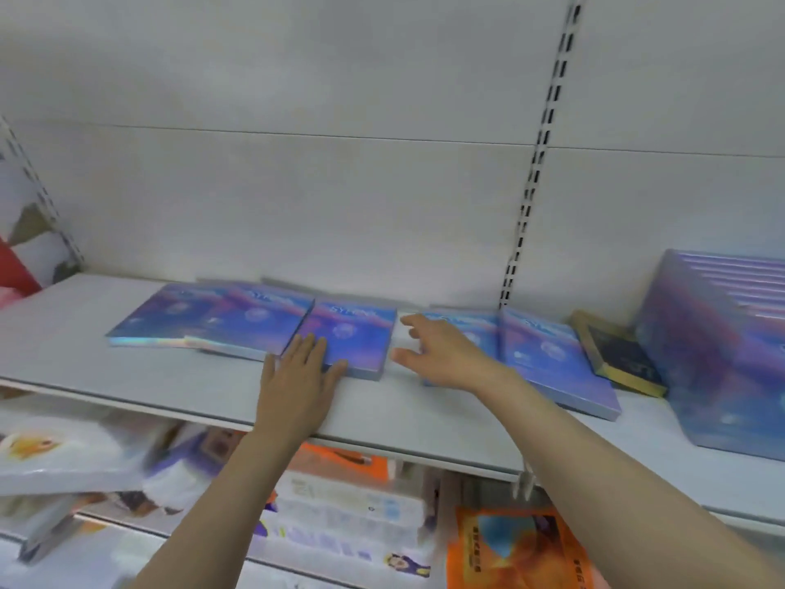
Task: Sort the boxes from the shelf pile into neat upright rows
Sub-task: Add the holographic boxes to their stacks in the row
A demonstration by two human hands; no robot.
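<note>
Motion blur smears the goods on the lower shelf (pixel 127 461) at seven o'clock, the right hand (pixel 441 354) hides most of one flat blue box (pixel 480 329), the upright row of boxes (pixel 722 354) at three o'clock runs past the frame edge, and box lettering stays unreadable.

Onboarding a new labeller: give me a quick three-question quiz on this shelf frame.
1. True or false: the left hand lies flat on a blue box.
2. Which is stacked in an upright row at far right? A) the dark yellow-edged book B) the row of blue boxes C) neither
3. Fill in: the right hand reaches forward with fingers ___, gripping nothing.

Key
1. True; its fingers lie straight on the box's near edge.
2. B; the book lies flat beside them.
3. Spread.
</note>
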